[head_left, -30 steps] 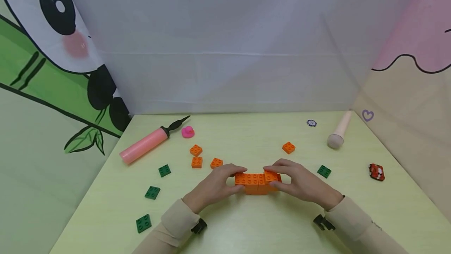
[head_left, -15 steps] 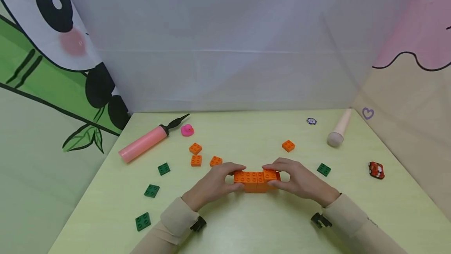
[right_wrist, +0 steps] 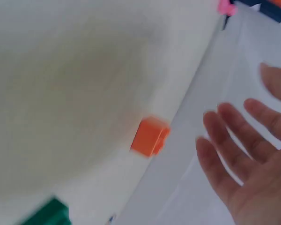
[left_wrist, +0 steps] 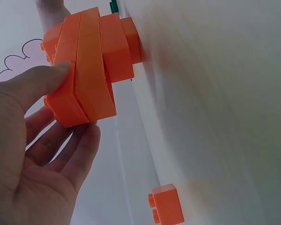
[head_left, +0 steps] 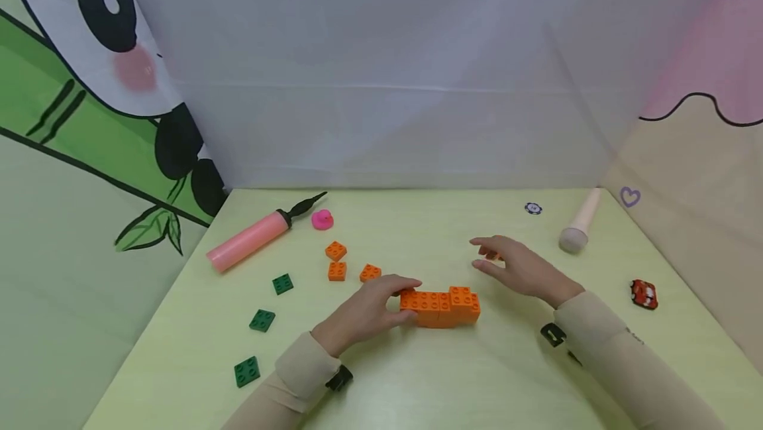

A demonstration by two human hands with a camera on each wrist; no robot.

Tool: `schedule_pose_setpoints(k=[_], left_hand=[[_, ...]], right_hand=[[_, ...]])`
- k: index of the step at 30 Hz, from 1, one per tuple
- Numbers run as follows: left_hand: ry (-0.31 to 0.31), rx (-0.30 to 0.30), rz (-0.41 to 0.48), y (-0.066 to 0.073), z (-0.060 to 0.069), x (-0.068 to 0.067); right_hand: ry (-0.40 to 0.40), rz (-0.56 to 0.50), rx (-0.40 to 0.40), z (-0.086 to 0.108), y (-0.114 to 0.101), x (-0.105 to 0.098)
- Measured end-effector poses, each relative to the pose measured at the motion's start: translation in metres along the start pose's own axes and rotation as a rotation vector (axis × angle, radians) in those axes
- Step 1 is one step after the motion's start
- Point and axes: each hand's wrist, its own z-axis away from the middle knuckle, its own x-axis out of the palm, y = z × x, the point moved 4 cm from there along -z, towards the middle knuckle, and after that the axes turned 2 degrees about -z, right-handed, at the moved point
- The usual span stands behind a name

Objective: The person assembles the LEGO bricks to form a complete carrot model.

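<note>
My left hand (head_left: pixel 372 307) pinches the left end of a joined structure of orange toy bricks (head_left: pixel 440 309); in the left wrist view the structure (left_wrist: pixel 91 61) is stacked in several layers, with the thumb on one side and fingers on the other. A small orange brick sits on top near its right end. My right hand (head_left: pixel 524 268) is apart from the structure, fingers extended over a loose orange brick (head_left: pixel 499 257) that it mostly hides. The right wrist view shows that brick (right_wrist: pixel 150 137) on the table, not touched, with nothing in the hand.
Loose orange bricks (head_left: pixel 336 271) lie behind the left hand, green bricks (head_left: pixel 262 320) at the left. Farther back are a pink pump (head_left: pixel 250 241) and a pink duck (head_left: pixel 322 220). At the right are a microphone-like object (head_left: pixel 578 224), a round chip (head_left: pixel 533 208) and a red toy car (head_left: pixel 644 294).
My right hand has let go of the structure's right end and moved right and away from me, toward the loose orange brick. The left hand keeps its grip in place.
</note>
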Motion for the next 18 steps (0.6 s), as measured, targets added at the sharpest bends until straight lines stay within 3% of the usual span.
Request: schedule_pose_setpoints(k=[3,6,10,18], left_hand=[[-0.003,0.003,-0.006,0.000,-0.001,0.000],[0.001,0.008,-0.013,0.000,-0.001,0.001],[-0.001,0.013,-0.021,0.000,-0.001,0.002],[0.013,0.009,-0.034,0.001,0.001,0.001]], right_hand=[[0.019,0.174,0.042,-0.012,0.018,-0.007],[-0.007,0.264,0.088,-0.021,0.030,-0.008],[-0.042,0.272,0.128,-0.027,0.037,-0.006],[-0.046,0.222,0.125,-0.031,0.040,-0.001]])
